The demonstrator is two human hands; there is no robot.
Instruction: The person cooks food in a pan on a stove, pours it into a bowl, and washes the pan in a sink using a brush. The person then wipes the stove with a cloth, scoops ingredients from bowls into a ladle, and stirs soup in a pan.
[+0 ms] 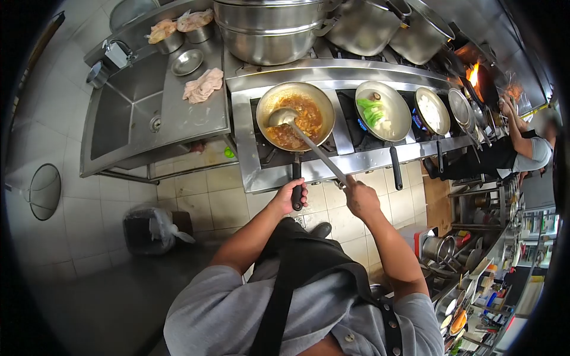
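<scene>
My left hand [292, 194] is wrapped round the black handle [296, 172] of a frying pan on the stove's left burner. In that pan [327, 107] lies a reddish-brown sauce with pieces [305, 120]. My right hand [361, 197] grips the long metal handle of a ladle [283, 117], whose bowl rests in the sauce at the pan's left side. To the right, a second pan [396, 110] holds green leaves [372, 111] and pale pieces over a blue flame. Beyond it a smaller pan [432, 111] has white contents, also over a flame.
Large steel pots [270, 35] stand behind the burners. A steel sink [133, 113] with a pink cloth [203, 86] beside it is at left, a lined bin [148, 231] below. At right, another person [522, 148] works near a high flame [473, 76]; loaded shelves [469, 252] stand lower right.
</scene>
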